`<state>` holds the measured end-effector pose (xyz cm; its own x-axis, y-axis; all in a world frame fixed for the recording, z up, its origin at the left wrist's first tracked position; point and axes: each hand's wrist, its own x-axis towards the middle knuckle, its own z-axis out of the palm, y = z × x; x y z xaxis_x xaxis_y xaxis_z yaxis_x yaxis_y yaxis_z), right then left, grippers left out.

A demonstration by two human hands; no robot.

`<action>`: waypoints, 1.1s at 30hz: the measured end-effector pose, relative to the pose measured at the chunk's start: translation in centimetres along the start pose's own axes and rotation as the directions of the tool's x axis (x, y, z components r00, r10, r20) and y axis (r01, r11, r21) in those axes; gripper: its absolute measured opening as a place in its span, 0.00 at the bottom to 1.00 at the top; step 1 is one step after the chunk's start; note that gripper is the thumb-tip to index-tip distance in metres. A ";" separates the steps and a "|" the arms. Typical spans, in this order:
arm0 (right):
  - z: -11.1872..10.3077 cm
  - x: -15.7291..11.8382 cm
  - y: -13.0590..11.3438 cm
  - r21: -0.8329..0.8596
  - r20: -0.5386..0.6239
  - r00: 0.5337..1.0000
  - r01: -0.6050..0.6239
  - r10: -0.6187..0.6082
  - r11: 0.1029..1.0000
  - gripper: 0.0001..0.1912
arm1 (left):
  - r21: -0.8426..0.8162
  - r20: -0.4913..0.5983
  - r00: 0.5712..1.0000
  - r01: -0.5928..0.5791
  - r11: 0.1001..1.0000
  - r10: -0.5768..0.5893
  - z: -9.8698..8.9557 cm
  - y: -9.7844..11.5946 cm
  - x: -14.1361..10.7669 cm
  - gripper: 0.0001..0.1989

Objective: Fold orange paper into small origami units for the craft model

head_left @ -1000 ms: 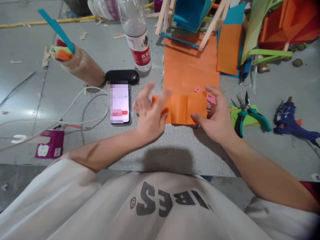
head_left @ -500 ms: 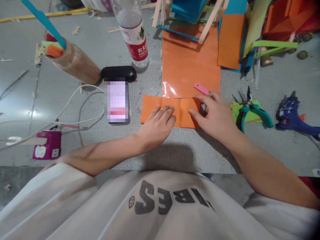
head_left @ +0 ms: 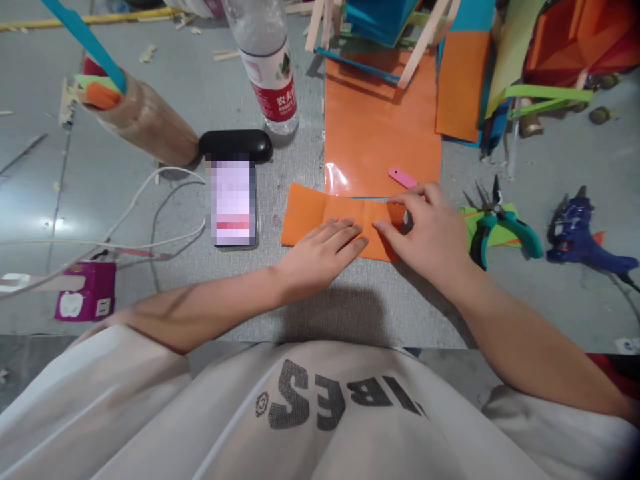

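A folded strip of orange paper [head_left: 306, 212] lies crosswise before me, with upright crease lines. Its left end tilts up slightly from the table. My left hand [head_left: 325, 257] rests flat on the middle of the strip, fingers stretched to the right. Over the right end is my right hand [head_left: 430, 230], its thumb on the paper's face and its index finger at the upper edge, with a gap between them. The far right end of the strip is partly hidden by this hand. Just above it, a pink-handled tool [head_left: 401, 177] lies on a larger orange sheet [head_left: 380, 147].
Left of the paper are a phone [head_left: 231, 207], a black case [head_left: 236, 145], a water bottle [head_left: 273, 80], a tilted holder [head_left: 145, 123] and a purple box [head_left: 90, 290] with cables. Pliers [head_left: 500, 217] and a blue glue gun [head_left: 575, 227] lie right. Wooden frame [head_left: 410, 67] stands behind.
My left hand has slid a little to the right and toward me along the strip. The strip's left end has risen slightly. My right hand stays nearly in place.
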<state>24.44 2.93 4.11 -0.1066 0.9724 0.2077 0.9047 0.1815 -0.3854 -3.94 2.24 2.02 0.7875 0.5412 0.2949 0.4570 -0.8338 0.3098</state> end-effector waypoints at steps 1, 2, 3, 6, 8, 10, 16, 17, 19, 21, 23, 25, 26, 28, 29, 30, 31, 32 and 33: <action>-0.1 0.0 0.0 0.004 -0.019 1.000 -0.002 0.002 1.000 0.17 | -0.002 -0.010 1.000 -0.005 1.000 0.005 0.0 0.0 0.0 0.21; -0.3 0.1 0.0 0.015 -0.033 0.999 -0.002 0.003 1.000 0.16 | -0.002 -0.019 1.000 -0.010 1.000 0.010 0.0 0.0 0.1 0.20; -0.5 0.2 0.0 0.041 -0.031 1.000 0.001 0.000 0.999 0.15 | -0.005 -0.029 1.000 -0.010 1.000 0.010 0.0 0.0 0.1 0.19; -1.6 0.6 0.4 0.167 0.056 0.995 0.076 -0.087 0.983 0.27 | -0.036 -0.044 0.999 0.015 0.999 -0.017 0.1 -0.1 0.1 0.16; -2.6 0.9 0.7 0.205 0.134 0.967 0.187 -0.217 0.961 0.34 | -0.060 -0.053 0.998 0.034 0.998 -0.038 0.1 -0.2 0.1 0.14; -3.5 1.2 1.2 0.210 0.187 0.920 0.306 -0.345 0.929 0.39 | -0.082 -0.067 0.996 0.051 0.995 -0.057 0.2 -0.4 0.1 0.11; -4.1 1.6 1.7 0.304 0.272 0.824 0.417 -0.497 0.857 0.31 | -0.125 -0.097 0.993 0.058 0.990 -0.071 0.0 -0.6 0.1 0.10; -4.0 1.6 1.7 0.326 0.282 0.814 0.416 -0.507 0.849 0.26 | -0.118 -0.102 0.993 0.046 0.992 -0.058 -0.1 -0.7 0.2 0.10; -3.7 1.4 1.6 0.368 0.293 0.800 0.411 -0.523 0.834 0.15 | -0.101 -0.110 0.993 0.021 0.995 -0.032 -0.1 -0.7 0.2 0.11; -3.4 1.3 1.6 0.400 0.280 0.795 0.412 -0.537 0.819 0.09 | -0.078 -0.114 0.993 0.002 0.997 -0.011 0.0 -0.7 0.2 0.12; -3.2 1.2 1.7 0.426 0.269 0.795 0.408 -0.543 0.808 0.09 | -0.059 -0.110 0.994 -0.008 0.998 0.002 0.1 -0.7 0.1 0.13; -3.0 1.4 1.8 0.447 0.286 0.789 0.392 -0.544 0.804 0.11 | -0.056 -0.093 0.996 -0.017 0.998 0.012 0.1 -0.7 0.0 0.13; -2.9 1.5 1.9 0.456 0.300 0.785 0.381 -0.542 0.804 0.12 | -0.059 -0.086 0.996 -0.024 0.998 0.019 0.1 -0.7 0.0 0.14; -2.7 1.8 1.9 0.469 0.325 0.783 0.354 -0.531 0.809 0.13 | -0.059 -0.076 0.996 -0.044 0.997 0.039 0.1 -0.7 -0.1 0.14; -2.6 1.9 1.9 0.476 0.330 0.785 0.342 -0.525 0.810 0.13 | -0.054 -0.070 0.996 -0.052 0.997 0.048 0.1 -0.7 -0.1 0.14; -2.5 2.0 1.9 0.484 0.331 0.786 0.334 -0.522 0.809 0.13 | -0.049 -0.064 0.996 -0.061 0.997 0.058 0.1 -0.6 -0.1 0.14; -2.4 2.0 1.8 0.489 0.330 0.787 0.330 -0.521 0.808 0.13 | -0.045 -0.058 0.996 -0.067 0.997 0.064 0.1 -0.6 -0.1 0.14; -2.4 2.0 1.7 0.490 0.329 0.788 0.329 -0.521 0.807 0.13 | -0.042 -0.053 0.996 -0.072 0.996 0.070 0.0 -0.6 -0.1 0.15; -2.3 2.0 1.7 0.488 0.327 0.789 0.330 -0.520 0.808 0.14 | -0.039 -0.048 0.996 -0.076 0.996 0.074 0.0 -0.6 -0.1 0.15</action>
<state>26.72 4.80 5.98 -0.6898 0.7205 0.0704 0.4940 0.5395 -0.6818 -4.25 2.66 1.83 0.7984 0.4823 0.3606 0.3792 -0.8678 0.3212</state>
